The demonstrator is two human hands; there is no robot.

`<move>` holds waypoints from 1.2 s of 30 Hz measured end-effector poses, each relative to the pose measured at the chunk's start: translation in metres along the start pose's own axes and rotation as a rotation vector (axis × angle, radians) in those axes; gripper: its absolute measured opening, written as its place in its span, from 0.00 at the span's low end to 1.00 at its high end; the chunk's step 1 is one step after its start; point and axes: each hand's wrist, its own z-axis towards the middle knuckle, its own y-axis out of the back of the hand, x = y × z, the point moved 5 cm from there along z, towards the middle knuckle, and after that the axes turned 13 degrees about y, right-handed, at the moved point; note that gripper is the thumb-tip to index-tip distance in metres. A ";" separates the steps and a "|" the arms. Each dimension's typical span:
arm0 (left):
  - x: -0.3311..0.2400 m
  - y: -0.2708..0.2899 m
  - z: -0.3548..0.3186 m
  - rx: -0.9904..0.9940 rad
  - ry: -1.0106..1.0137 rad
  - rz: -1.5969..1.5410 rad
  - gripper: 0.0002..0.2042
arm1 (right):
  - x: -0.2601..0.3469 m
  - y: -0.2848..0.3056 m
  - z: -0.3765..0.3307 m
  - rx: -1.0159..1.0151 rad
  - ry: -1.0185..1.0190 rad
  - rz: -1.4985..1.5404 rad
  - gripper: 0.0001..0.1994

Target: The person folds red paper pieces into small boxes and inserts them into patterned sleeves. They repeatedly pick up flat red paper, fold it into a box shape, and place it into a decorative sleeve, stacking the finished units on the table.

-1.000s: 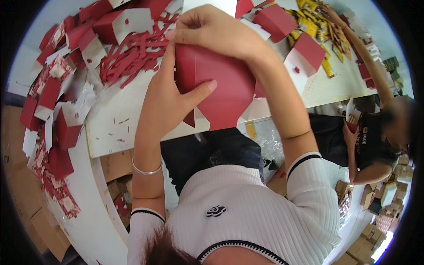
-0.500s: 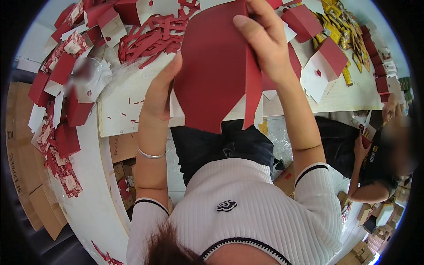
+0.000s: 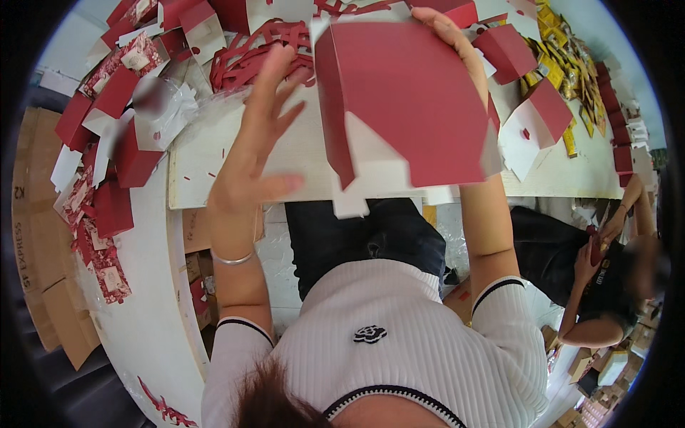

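A dark red cardboard box [image 3: 410,100] with white inner faces is held up over the near edge of the table. White flaps hang loose at its lower end. My right hand [image 3: 453,39] grips the box along its far right side, with the fingers curled over the edge and part of the hand hidden behind it. My left hand [image 3: 260,135] is off the box, to its left, with the fingers spread and slightly blurred. Nothing is in that hand. A silver bangle [image 3: 233,260] sits on my left wrist.
Beyond my left hand lies a heap of red ribbon strips [image 3: 260,57]. Red boxes [image 3: 107,100] crowd the left side of the table. More partly folded boxes [image 3: 539,121] and yellow packets [image 3: 560,57] lie at the right. A co-worker [image 3: 606,278] sits at the far right.
My left hand has let go of the box and moved left, its fingers opening. The box has turned in my right hand, which has shifted to the right, showing another side and white flaps.
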 end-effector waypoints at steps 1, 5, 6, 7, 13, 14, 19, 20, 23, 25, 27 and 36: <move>-0.005 -0.001 -0.001 -0.025 -0.055 0.216 0.50 | -0.003 0.008 -0.004 0.162 0.208 -0.280 0.11; -0.034 -0.021 -0.004 -0.124 -0.266 0.860 0.56 | -0.026 0.004 -0.015 0.505 0.446 -0.592 0.14; -0.041 -0.028 -0.002 -0.140 -0.327 0.958 0.59 | -0.033 -0.001 -0.021 0.446 0.428 -0.489 0.14; -0.046 -0.032 -0.003 -0.104 -0.344 0.924 0.59 | -0.041 -0.006 -0.020 0.456 0.410 -0.396 0.14; -0.049 -0.031 -0.014 0.014 -0.315 0.759 0.62 | -0.047 -0.017 -0.015 0.390 0.272 -0.329 0.14; -0.049 -0.032 -0.015 0.028 -0.317 0.710 0.61 | -0.046 -0.017 -0.015 0.385 0.243 -0.341 0.15; -0.050 -0.029 -0.020 0.033 -0.208 0.775 0.57 | -0.043 -0.037 -0.010 -0.023 -0.236 -0.141 0.18; -0.045 -0.027 -0.018 -0.053 -0.227 0.834 0.55 | -0.045 -0.039 -0.010 -0.044 -0.232 -0.124 0.16; -0.045 -0.008 -0.012 -0.255 -0.252 0.526 0.52 | -0.077 -0.032 -0.012 0.102 -0.201 -0.127 0.12; -0.042 0.003 -0.009 -0.343 -0.282 0.119 0.50 | -0.095 -0.033 -0.016 0.047 -0.403 -0.131 0.17; -0.032 0.012 -0.010 -0.412 -0.216 -0.076 0.48 | -0.070 -0.038 -0.019 0.022 -0.178 -0.259 0.25; -0.019 0.015 -0.005 -0.429 -0.297 -0.004 0.37 | -0.038 -0.067 -0.026 0.311 0.202 -0.241 0.32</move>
